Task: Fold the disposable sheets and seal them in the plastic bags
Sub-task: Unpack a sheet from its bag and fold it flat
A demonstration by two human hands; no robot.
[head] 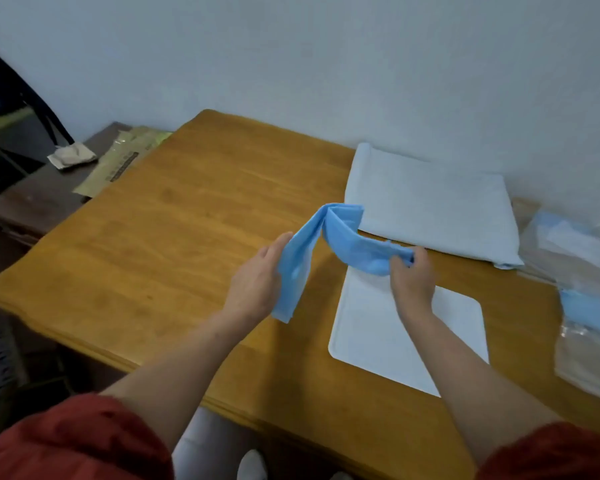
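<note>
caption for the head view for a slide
Left hand and right hand hold a half-folded blue sheet above the table

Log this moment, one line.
folding | left hand holds blue sheet | right hand pinches other end | sheet arched between them
</note>
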